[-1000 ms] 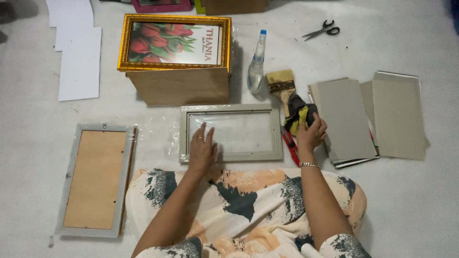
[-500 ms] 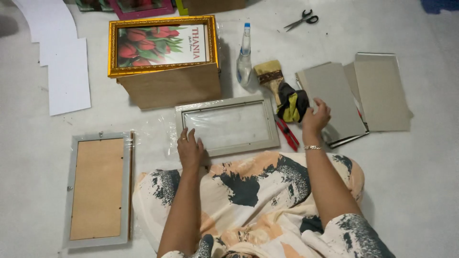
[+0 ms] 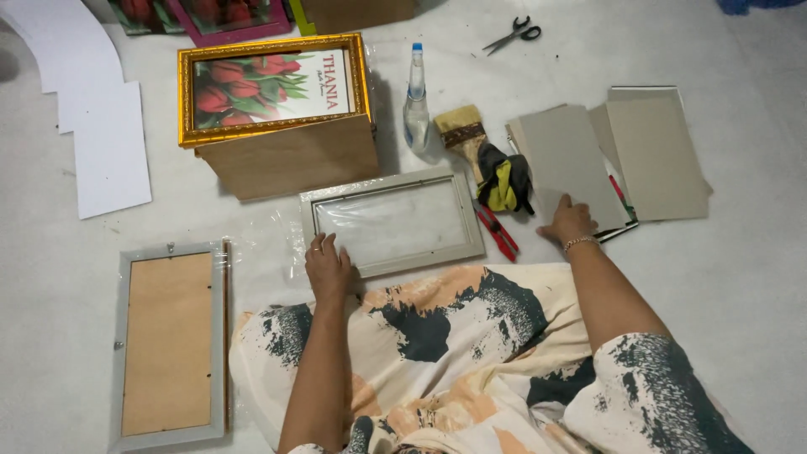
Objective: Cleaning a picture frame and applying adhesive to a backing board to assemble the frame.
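While the left hand [image 3: 328,267] rests flat, fingers spread, on the grey frame [image 3: 392,220], the right hand [image 3: 570,222] presses the grey board [image 3: 565,160].
Frame — rigid, glazed, probably fragile: grip the side rails; board — light, stiff: lift by an edge.

Scissors [image 3: 511,34], spray bottle [image 3: 416,102], gold-framed tulip picture [image 3: 273,87], perhaps a brush [image 3: 460,132].

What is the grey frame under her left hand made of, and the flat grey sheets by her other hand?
The grey frame looks like painted wood or plastic, matte; its centre is shiny and crinkly, probably clear plastic wrap over glass. The left hand rests on its corner. The grey sheets look like stiff cardboard: flat, dull, thin-edged. The right hand touches one.
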